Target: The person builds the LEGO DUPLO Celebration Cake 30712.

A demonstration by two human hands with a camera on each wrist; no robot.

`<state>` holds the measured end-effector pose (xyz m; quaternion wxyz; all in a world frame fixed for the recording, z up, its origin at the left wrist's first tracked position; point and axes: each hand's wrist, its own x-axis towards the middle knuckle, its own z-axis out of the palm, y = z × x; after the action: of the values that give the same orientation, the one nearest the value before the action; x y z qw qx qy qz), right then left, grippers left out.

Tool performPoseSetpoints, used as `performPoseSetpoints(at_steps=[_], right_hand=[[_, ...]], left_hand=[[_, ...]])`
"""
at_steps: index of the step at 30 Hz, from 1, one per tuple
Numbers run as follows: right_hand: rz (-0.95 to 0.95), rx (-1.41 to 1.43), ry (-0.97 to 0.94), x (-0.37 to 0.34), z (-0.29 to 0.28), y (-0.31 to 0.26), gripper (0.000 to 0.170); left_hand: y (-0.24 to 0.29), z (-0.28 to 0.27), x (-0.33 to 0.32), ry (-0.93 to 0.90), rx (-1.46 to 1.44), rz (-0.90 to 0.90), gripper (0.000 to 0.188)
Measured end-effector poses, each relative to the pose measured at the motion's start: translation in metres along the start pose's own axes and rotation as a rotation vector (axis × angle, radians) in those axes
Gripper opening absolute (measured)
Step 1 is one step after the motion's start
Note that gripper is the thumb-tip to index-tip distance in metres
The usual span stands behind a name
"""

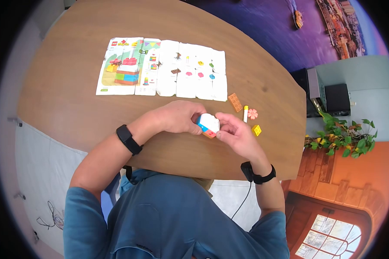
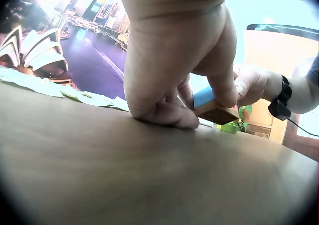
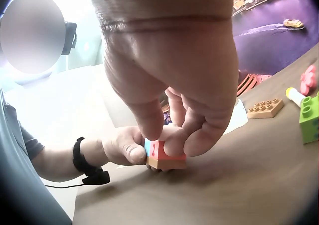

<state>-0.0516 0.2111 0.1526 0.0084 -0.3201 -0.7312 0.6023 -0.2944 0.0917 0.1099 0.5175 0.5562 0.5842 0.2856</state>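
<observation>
Left hand (image 1: pixel 180 116) and right hand (image 1: pixel 240 134) pinch a brick stack (image 1: pixel 209 122) from opposite sides, probably steadying it, near an unfolded sheet (image 1: pixel 166 60).

We have left hand (image 1: pixel 179 117) pinching, pointed toward three o'clock; right hand (image 1: pixel 239 136) pinching, pointed toward ten. Left forearm (image 1: pixel 101 160) slants toward two o'clock, right forearm (image 1: pixel 268 193) toward eleven; both bare.

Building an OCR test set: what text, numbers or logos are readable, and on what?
"LEGO": creased, printed paper sheet
"duplo": same sheet, beside it
"2": red plastic brick
Too small or blurred: the sheet's other print, any marking on the blue plastic brick.
</observation>
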Motion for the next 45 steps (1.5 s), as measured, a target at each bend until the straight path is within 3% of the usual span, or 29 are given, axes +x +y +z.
performPoseSetpoints(at_steps=[2, 4, 5, 7, 10, 13, 17, 19, 22, 35, 45], right_hand=[[-0.02, -0.021, 0.006, 0.001, 0.002, -0.003, 0.052], [0.026, -0.303, -0.003, 0.0, 0.004, -0.009, 0.053], [0.026, -0.298, 0.0, 0.001, 0.005, -0.007, 0.053], [-0.168, -0.443, 0.006, 0.003, 0.007, -0.002, 0.052], [-0.28, -0.587, 0.027, -0.003, 0.009, -0.006, 0.05], [-0.323, -0.493, 0.149, -0.012, 0.001, -0.002, 0.042], [-0.31, -0.553, 0.345, -0.022, -0.056, 0.021, 0.037], [-0.199, -0.514, 0.453, -0.03, -0.078, 0.027, 0.032], [-0.043, -0.62, 0.432, -0.042, -0.089, 0.026, 0.031], [-0.128, -0.774, 0.347, 0.012, -0.064, 0.005, 0.03], [-0.162, -0.996, 0.424, 0.045, -0.067, 0.038, 0.023]], left_hand=[[-0.003, 0.006, -0.001, 0.124, 0.105, 0.087, 0.047], [-0.005, 0.01, 0.0, 0.151, 0.143, 0.102, 0.046], [-0.006, 0.012, 0.001, 0.181, 0.176, 0.12, 0.045], [-0.006, 0.018, 0.002, 0.197, 0.241, 0.115, 0.044], [-0.006, 0.023, 0.002, 0.23, 0.317, 0.125, 0.045], [-0.008, 0.025, 0.0, 0.274, 0.355, 0.163, 0.042], [0.007, 0.022, -0.005, 0.275, 0.335, 0.146, 0.038], [0.004, 0.02, -0.005, 0.25, 0.32, 0.166, 0.038], [0.002, 0.019, -0.001, 0.223, 0.296, 0.167, 0.038], [-0.001, 0.023, -0.001, 0.257, 0.296, 0.139, 0.042], [0.0, 0.022, -0.001, 0.245, 0.319, 0.119, 0.045]])
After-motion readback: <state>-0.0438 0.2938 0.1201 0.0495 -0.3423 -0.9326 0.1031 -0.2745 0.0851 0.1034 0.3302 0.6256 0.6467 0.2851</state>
